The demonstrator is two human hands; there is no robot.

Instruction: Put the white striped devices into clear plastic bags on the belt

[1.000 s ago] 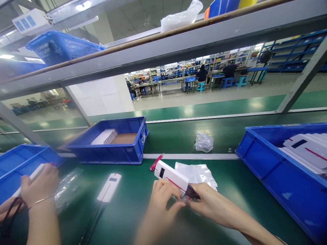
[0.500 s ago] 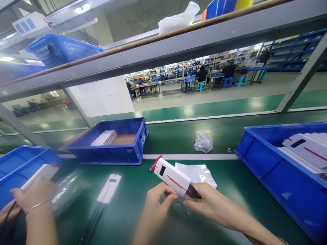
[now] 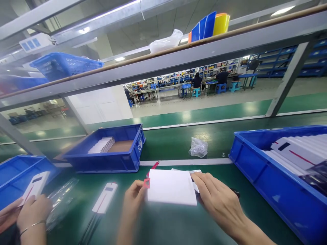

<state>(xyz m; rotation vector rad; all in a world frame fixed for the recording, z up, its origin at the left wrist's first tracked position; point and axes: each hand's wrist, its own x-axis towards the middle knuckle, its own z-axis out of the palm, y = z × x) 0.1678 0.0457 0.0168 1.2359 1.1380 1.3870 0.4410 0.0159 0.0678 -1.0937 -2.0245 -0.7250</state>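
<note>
I hold a white flat box-like device (image 3: 171, 186) with its plain broad side turned up, just above the green belt. My left hand (image 3: 134, 197) pinches its left edge near a small red tab. On its right edge rests my right hand (image 3: 217, 199), fingers curled round it. A clear plastic bag (image 3: 195, 172) peeks out behind the device. A red pen-like tool (image 3: 154, 165) lies just beyond it. Another white device with a red stripe (image 3: 105, 202) lies on the belt to the left.
A blue bin (image 3: 258, 170) of white devices stands at right. A second blue bin (image 3: 112, 160) sits behind left. A co-worker's hand (image 3: 32, 214) at far left holds a white device over a third blue bin (image 3: 15, 170). A crumpled bag (image 3: 198, 148) lies further back.
The white device has been turned over, so its plain side now faces up. The co-worker's hands have dropped lower at the left. The camera has tilted slightly.
</note>
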